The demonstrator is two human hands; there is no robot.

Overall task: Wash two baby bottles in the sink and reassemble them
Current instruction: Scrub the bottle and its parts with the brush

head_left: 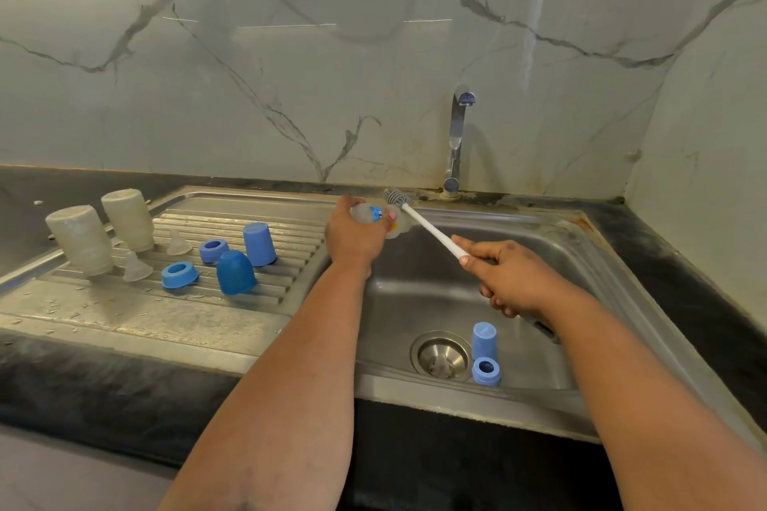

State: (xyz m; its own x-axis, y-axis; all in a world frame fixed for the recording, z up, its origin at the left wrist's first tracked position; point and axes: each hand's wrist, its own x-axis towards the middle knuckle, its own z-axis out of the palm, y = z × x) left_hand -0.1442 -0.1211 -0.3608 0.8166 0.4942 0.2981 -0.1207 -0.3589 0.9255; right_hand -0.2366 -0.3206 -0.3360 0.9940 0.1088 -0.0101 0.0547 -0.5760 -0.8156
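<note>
Above the sink's (589,261) back left corner, the left hand (352,239) grips a clear baby bottle (369,215) while the right hand (508,280) holds a white-handled bottle brush (419,220), its bristle head beside the bottle. Two blue parts, a cap (484,340) and a ring (486,370), lie by the drain (442,355). Two upturned bottles (81,239), nipples (137,268), rings (178,274) and caps (235,272) stand on the drainboard (124,311).
</note>
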